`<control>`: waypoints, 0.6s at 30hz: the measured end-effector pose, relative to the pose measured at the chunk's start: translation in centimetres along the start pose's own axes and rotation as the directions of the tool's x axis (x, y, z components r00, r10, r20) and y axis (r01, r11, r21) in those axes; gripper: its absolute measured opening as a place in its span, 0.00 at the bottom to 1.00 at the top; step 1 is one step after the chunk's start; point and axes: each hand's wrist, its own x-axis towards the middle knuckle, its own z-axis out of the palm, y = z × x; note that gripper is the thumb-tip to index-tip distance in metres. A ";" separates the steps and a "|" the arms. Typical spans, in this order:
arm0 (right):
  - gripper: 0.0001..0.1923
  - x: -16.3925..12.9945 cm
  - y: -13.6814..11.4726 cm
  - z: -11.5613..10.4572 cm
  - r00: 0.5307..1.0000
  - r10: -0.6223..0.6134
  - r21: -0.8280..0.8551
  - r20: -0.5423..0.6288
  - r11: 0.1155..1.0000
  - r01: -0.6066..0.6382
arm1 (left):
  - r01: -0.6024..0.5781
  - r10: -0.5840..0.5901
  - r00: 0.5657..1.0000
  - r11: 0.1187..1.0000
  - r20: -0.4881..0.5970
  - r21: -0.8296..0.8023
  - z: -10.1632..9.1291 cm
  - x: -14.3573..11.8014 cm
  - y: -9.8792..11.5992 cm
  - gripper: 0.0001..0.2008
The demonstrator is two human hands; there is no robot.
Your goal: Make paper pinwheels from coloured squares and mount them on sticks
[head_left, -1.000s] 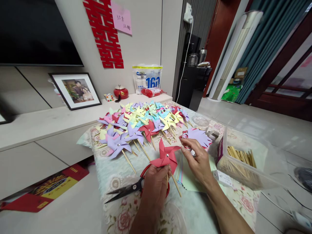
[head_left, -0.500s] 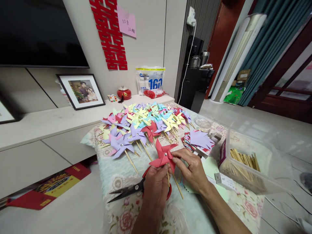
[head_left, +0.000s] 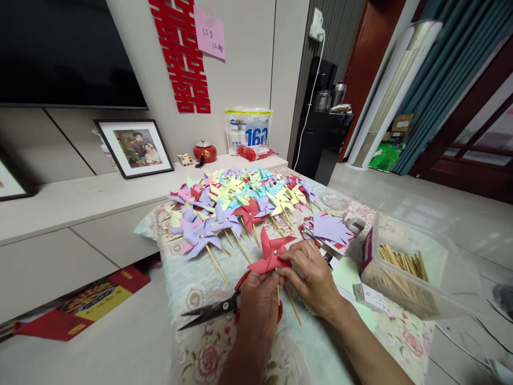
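A: Head view — left hand (head_left: 258, 299) has its grip closed around the wooden stick of a red pinwheel (head_left: 272, 252), held upright just above the surface (head_left: 320, 347).

B: And the right hand (head_left: 316, 278)?

A: Its fingers pinch one red blade's edge. Scissors (head_left: 218, 309) lie beside the left hand. A heap of finished pinwheels (head_left: 236, 200) sits behind — a clear box of sticks (head_left: 401, 270) to the right.

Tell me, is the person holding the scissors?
No, the scissors lie on the table beside the left hand, and both hands hold the red pinwheel.
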 end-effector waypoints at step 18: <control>0.09 0.3 -0.9 -0.4 0.991 0.087 0.145 -0.101 0.987 -0.072 | -0.162 0.171 0.982 0.980 -0.075 0.118 0.1 0.0 -1.6 0.16</control>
